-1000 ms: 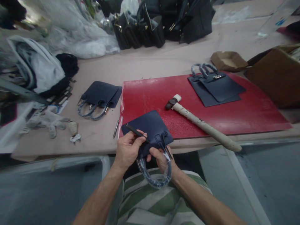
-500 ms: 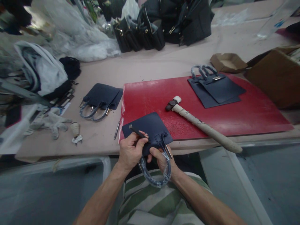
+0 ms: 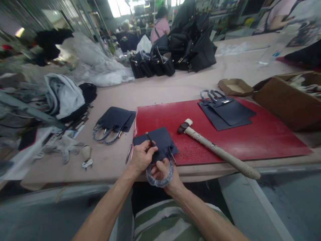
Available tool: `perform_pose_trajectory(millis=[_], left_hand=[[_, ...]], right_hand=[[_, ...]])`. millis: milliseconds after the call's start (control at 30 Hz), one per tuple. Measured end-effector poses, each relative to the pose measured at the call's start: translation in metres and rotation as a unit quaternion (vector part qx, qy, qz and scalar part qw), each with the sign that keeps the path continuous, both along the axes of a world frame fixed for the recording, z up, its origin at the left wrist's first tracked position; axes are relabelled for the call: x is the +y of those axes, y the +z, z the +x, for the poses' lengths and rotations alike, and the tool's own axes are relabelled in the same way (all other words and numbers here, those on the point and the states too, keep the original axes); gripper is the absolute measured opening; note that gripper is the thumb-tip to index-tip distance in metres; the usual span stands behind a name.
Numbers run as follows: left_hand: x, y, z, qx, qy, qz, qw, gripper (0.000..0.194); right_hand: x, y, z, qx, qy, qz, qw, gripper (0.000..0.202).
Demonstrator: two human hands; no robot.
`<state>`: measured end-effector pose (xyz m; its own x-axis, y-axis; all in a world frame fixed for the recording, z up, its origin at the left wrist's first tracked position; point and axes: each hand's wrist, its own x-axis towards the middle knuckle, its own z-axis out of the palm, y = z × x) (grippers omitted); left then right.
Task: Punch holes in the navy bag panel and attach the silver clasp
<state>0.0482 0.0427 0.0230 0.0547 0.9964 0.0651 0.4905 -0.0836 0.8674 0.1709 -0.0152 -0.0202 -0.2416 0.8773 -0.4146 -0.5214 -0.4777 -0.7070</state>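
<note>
A navy leather bag panel [image 3: 160, 139] lies at the red board's near left corner, its plastic-wrapped handle [image 3: 156, 182] hanging toward me. My left hand [image 3: 142, 155] is closed on a slim dark rod-like tool [image 3: 149, 139], tilted over the panel; its lower end is hidden by my fingers. Inside the handle loop, my right hand [image 3: 162, 170] has its fingers curled together just below the panel's edge. Whatever they pinch, if anything, is too small to make out. A mallet [image 3: 213, 147] with a wrapped pale handle rests on the board to the right.
Navy panels with wrapped handles lie left [image 3: 114, 120] and right [image 3: 225, 112] on the red board [image 3: 271, 140] or beside it. A metal rod [image 3: 128, 154], glove [image 3: 66, 145] and cardboard box [image 3: 283, 103] are around. Black bags [image 3: 185, 50] stand behind; people sit farther back.
My view has tilted up, showing more of the room. The tool in my left hand stands steeper. My right hand has moved from the panel's edge into the handle loop, fingers curled.
</note>
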Motion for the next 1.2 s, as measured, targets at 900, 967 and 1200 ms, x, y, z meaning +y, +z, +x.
perform_pose_trajectory(millis=[900, 967, 1200], left_hand=[[-0.024, -0.037, 0.005, 0.148, -0.048, 0.270, 0.950, 0.009], [-0.024, -0.037, 0.005, 0.148, -0.052, 0.271, 0.950, 0.008], [-0.024, -0.037, 0.007, 0.150, -0.055, 0.255, 0.954, 0.006]], right_hand=[[-0.014, 0.051, 0.158, -0.580, 0.163, 0.231, 0.764, 0.029], [0.006, 0.056, 0.175, -0.694, 0.040, 0.316, 0.646, 0.031], [0.056, 0.039, 0.194, -0.876, 0.181, 0.241, 0.376, 0.026]])
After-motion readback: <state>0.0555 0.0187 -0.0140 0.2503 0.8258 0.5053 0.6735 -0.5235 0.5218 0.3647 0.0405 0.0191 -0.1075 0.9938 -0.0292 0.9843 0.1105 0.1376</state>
